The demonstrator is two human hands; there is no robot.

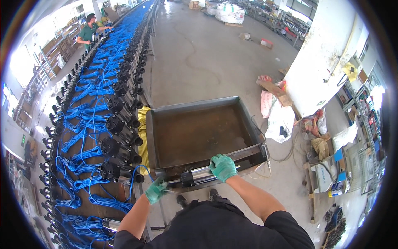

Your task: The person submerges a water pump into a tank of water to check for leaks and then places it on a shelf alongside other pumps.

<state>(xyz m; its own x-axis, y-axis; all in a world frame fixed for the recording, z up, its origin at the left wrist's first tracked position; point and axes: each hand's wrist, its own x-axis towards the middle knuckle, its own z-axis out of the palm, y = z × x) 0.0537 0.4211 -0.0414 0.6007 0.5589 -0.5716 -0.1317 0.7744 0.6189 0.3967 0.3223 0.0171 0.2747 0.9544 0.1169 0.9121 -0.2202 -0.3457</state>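
Note:
A submersible pump (pixel 203 174) with a shiny steel body and a black end lies across the near edge of a metal water tank (pixel 154 139). My right hand (pixel 224 167), in a green glove, is wrapped over the steel body near its right end. Beside the black end, at the left, is my left hand (pixel 156 191), also gloved in green. Its fingers are smeared by motion, so their grip is unclear. A blue cable (pixel 133 178) loops from the bench toward my left hand. Brownish water (pixel 199 133) shows inside the tank.
Along my left runs a long bench (pixel 93 203) lined with steel pumps (pixel 120 172) and coiled blue cables (pixel 89 120). A co-worker (pixel 88 32) stands at its far left side. White sacks (pixel 281 122) lean by a white pillar (pixel 319 62) at the right.

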